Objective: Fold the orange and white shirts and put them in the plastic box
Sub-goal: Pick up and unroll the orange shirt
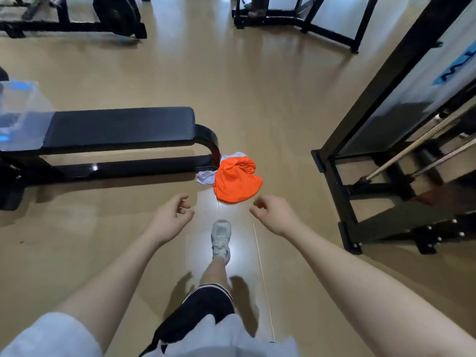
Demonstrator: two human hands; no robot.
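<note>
1. I judge this to be the very start: neither shirt is picked up, nothing is folded, and I am reaching toward the pile.
2. My left hand [173, 215] and right hand [273, 215] both hang in the air with fingers loosely curled, holding nothing and touching nothing.
3. The orange shirt [237, 182] lies crumpled on the floor [270, 104] at the foot of the bench [118, 126], just beyond my fingertips. The white shirt [206, 177] is bunched under and behind it, showing only at the edges.
4. The plastic box [19, 112] sits at the far left end of the bench, well apart from the shirts.
5. Next, I think, I must bend lower, pinch the orange shirt and lift it clear of the white one, then find a flat place to spread it; the bench pad looks likely.
6. Count: one orange shirt, one white shirt, one plastic box, one bench, two empty hands, and one shoe [221, 237] in view.
</note>
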